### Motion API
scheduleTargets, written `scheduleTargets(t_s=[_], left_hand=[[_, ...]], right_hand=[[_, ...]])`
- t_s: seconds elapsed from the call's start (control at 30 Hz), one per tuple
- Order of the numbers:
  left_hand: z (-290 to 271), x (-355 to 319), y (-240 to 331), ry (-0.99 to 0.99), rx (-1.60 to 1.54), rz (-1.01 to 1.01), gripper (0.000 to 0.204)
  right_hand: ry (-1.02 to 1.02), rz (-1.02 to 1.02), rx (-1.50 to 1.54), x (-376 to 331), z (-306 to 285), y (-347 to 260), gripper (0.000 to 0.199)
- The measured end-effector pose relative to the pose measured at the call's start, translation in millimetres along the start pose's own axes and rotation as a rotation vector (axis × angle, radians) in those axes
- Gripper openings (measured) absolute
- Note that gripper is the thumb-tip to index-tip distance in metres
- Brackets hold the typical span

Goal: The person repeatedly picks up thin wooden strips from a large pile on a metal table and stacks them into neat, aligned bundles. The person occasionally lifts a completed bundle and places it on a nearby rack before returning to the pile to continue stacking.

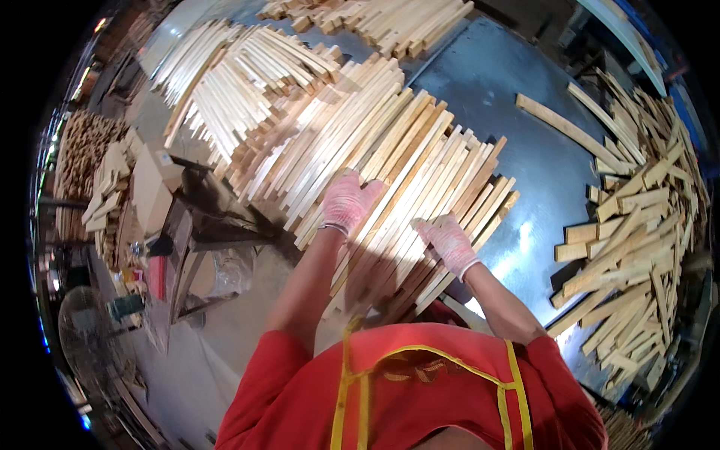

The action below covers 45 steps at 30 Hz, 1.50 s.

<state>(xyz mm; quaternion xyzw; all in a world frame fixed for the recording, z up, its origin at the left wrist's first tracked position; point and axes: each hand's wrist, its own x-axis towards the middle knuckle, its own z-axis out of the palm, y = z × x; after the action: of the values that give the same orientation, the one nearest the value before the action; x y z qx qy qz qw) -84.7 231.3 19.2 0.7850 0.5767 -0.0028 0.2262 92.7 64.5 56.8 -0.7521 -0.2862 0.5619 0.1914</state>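
Wearing a pale pink-and-white glove, my left hand point(349, 201) bends over the pale wooden strips point(405, 195), its thumb apart from the fingers and its fingertips hidden among the wood. Lower and to the right, my right hand point(452, 244), gloved the same way, grips strips near the right end of the row, with the thumb reaching left across them. Between the two hands, strips lie side by side, slanting from lower left to upper right. Their ends are uneven, and a few at the right are browner. Exactly how many strips each hand holds is hidden.
The row lies on a shiny metal table point(480, 90). At the right is a jumbled heap of wooden pieces point(622, 255). More strips point(255, 75) spread at the upper left, and another batch point(405, 22) lies at the far edge. A fan point(82, 322) stands lower left.
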Motion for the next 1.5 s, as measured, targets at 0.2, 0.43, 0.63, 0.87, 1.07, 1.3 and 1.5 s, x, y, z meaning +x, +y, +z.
scheduleTargets(t_s=[0.2,0.43,0.63,0.87,1.07,1.3,1.5], left_hand=[[-55,37,-58,-0.076,-0.172,0.043,0.08],[-30,32,-59,0.274,-0.003,0.337,0.064],[55,-94,33,0.196,-0.115,0.895,0.056],[93,-98,55,0.116,0.172,0.591,0.06],[77,-76,87,-0.048,0.152,0.461,0.062],[71,-68,102,-0.085,0.121,0.331,0.051],[-21,-50,164,-0.042,-0.027,0.35,0.04]], right_hand=[[-0.027,-0.103,0.103,-3,26,-62,0.065],[-0.022,-0.056,-0.131,40,-25,-67,0.069],[0.535,-0.154,-0.888,99,-164,-34,0.079],[0.456,-0.208,-0.984,89,-177,-35,0.088],[0.23,-0.34,-1.119,51,-205,-61,0.071],[0.191,-0.71,0.03,14,-218,7,0.076],[0.241,-0.117,0.321,-18,-152,190,0.099]])
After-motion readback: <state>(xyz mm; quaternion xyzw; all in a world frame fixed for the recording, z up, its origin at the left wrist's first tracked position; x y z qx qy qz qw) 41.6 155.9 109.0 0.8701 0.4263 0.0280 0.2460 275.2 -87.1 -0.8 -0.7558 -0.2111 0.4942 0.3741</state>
